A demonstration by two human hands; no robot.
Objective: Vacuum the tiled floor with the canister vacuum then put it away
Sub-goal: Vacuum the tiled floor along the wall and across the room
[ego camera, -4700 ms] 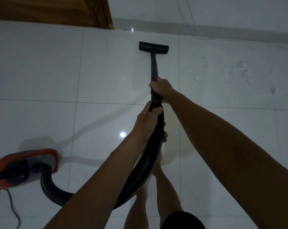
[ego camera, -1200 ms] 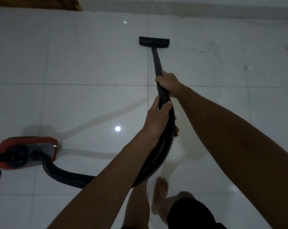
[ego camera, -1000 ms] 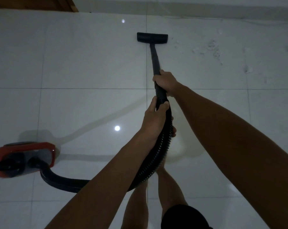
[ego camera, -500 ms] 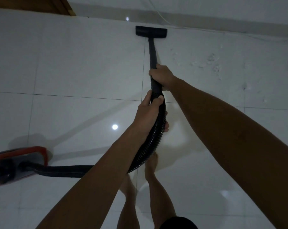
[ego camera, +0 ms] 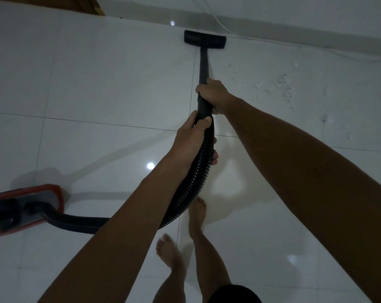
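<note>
With the nozzle (ego camera: 204,39) at the floor's (ego camera: 97,84) far edge by the wall, we grip wand (ego camera: 203,64) with right hand (ego camera: 213,95) and hose (ego camera: 198,171) with left hand (ego camera: 191,138) for steering leverage; canister (ego camera: 21,211) trails at left.

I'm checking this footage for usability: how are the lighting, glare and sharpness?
Head view: dim and bluish; small glare spots on the glossy tiled floor; the wand and hose cast soft shadows leftward; the raised left foot is motion-blurred; wide-angle distortion bends the tile seams and baseboard.
</note>
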